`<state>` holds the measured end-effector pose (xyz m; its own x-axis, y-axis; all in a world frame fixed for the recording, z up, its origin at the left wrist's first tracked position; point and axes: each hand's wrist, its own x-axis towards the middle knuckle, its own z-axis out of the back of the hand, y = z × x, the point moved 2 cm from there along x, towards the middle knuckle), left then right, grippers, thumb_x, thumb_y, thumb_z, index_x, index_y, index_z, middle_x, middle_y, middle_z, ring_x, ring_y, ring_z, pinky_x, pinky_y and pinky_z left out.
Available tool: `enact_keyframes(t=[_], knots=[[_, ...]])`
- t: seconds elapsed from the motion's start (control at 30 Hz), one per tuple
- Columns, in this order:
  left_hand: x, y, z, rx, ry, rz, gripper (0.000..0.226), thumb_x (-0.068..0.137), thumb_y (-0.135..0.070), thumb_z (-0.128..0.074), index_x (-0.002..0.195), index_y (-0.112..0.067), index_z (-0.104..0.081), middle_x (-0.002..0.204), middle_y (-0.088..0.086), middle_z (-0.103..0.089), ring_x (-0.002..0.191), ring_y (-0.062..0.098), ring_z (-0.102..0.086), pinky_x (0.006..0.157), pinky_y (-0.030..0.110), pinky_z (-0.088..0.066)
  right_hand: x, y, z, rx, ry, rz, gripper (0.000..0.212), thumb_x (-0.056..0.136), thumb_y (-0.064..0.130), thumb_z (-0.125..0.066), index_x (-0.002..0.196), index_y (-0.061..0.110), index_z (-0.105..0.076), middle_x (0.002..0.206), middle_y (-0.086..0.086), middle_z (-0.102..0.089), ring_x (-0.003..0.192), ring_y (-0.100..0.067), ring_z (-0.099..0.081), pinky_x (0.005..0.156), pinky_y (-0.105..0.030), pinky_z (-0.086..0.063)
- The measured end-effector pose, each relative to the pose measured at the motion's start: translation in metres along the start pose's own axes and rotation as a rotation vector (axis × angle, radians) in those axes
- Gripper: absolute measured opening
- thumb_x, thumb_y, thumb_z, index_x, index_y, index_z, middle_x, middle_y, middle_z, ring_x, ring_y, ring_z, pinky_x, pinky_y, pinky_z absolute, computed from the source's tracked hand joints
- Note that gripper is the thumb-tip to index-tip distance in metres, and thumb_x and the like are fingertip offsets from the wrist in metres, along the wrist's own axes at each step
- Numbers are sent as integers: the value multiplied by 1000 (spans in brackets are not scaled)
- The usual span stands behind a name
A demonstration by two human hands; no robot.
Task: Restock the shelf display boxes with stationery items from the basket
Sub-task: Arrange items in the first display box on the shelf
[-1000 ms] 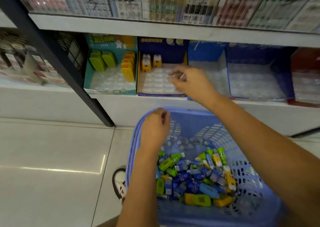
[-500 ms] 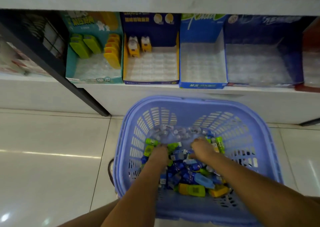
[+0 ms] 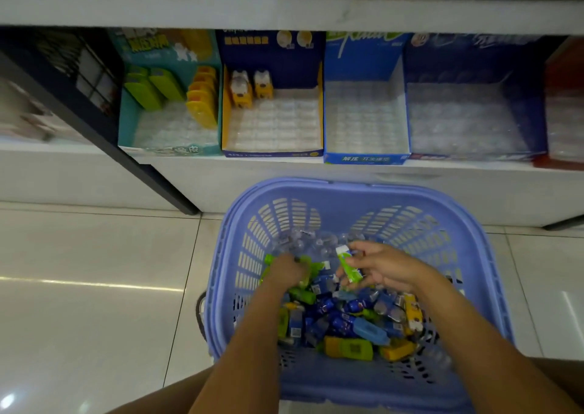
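head view: looking straight down into a lilac plastic basket (image 3: pixel 347 187) sitting on the tiled floor (image 3: pixel 79 271), right in front of the bottom shelf (image 3: pixel 316 173)
right hand (image 3: pixel 385 265): up over the pile near the middle of the basket, thumb and curled fingers pinching a small green-and-white stationery item (image 3: pixel 347 266), tilted, white end toward the shelf
left hand (image 3: pixel 286 270): knuckles up, fingers curled down into the loose stuff among some green pieces; honestly can't tell whether actually gripping anything
stationery pile (image 3: pixel 341 322): heaped in the basket bottom, mostly blue, plus green and yellow bits, all jumbled
clear blister tray (image 3: pixel 311 243): crumpled-looking, at the far side of the basket, just beyond both hands
teal display box (image 3: pixel 170 152): leftmost of the row on the shelf, green items (image 3: pixel 151 89) at back left, yellow ones (image 3: pixel 202 102) down the right wall, clear tray pockets across the rest
navy-and-yellow display box (image 3: pixel 271 153): next over, two yellow-and-white items (image 3: pixel 249 89) standing in the back left corner
blue display box (image 3: pixel 366 159): clear tray pockets showing
dark blue display box (image 3: pixel 474 62): same deal, clear tray inside
red box (image 3: pixel 565 75): cut off at the right edge
black post (image 3: pixel 94 123): slanting down just left of the teal box
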<state>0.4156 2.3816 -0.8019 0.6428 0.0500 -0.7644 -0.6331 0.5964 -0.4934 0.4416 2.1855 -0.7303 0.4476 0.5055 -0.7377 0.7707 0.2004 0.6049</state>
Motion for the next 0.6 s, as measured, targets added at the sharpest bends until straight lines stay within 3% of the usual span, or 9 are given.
enact_keyframes(t=[0.1, 0.17, 0.23, 0.33, 0.43, 0.5, 0.6], knots=[[-25, -26, 25, -728, 48, 31, 20, 98, -16, -40, 87, -6, -54, 74, 12, -49, 63, 23, -48, 57, 34, -48, -21, 27, -13, -6, 19, 149, 32, 87, 16, -59, 118, 15, -55, 94, -13, -71, 72, -21, -69, 54, -25, -55], [-46, -39, 45, -1014, 113, -70, 28, 98, -20, -35, 88, -7, -58, 70, 7, -57, 58, 20, -52, 48, 27, -44, -29, 46, -24, -76, -36, 243, 30, 87, 20, -58, 116, 16, -57, 89, -10, -72, 64, -16, -64, 47, -21, -47], [-67, -51, 66, -986, 103, -218, 34, 96, -39, -45, 81, -12, -60, 58, -2, -54, 47, 12, -48, 41, 22, -37, -33, 63, -38, -161, -119, 338, 22, 89, 17, -60, 110, 15, -61, 85, -7, -73, 59, -13, -61, 48, -20, -44], [-98, -70, 93, -724, 1, -429, 39, 81, -55, -63, 77, -16, -63, 63, -2, -47, 50, 9, -39, 44, 19, -32, -36, 93, -61, -343, -251, 524, 26, 79, 19, -71, 105, 14, -69, 83, 6, -75, 68, -4, -66, 59, -12, -48], [-115, -78, 107, -758, -22, -473, 33, 85, -47, -63, 84, -14, -67, 69, -2, -63, 48, 6, -40, 41, 15, -31, -39, 121, -85, -457, -224, 678, 27, 77, 9, -73, 100, 22, -73, 98, 3, -74, 92, -7, -69, 76, -13, -51], [-122, -78, 115, -912, -25, -466, 26, 87, -36, -64, 85, -10, -67, 67, -2, -65, 47, 6, -38, 39, 15, -28, -40, 137, -96, -503, -187, 724, 30, 75, 1, -73, 98, 21, -73, 103, -4, -73, 95, -11, -68, 80, -16, -52], [-128, -75, 126, -1065, -75, -505, 10, 87, -19, -66, 79, -12, -65, 68, 1, -60, 51, 7, -36, 43, 17, -26, -38, 156, -108, -502, -94, 677, 32, 76, 8, -72, 104, 23, -70, 108, -2, -70, 101, -13, -66, 90, -22, -52]])
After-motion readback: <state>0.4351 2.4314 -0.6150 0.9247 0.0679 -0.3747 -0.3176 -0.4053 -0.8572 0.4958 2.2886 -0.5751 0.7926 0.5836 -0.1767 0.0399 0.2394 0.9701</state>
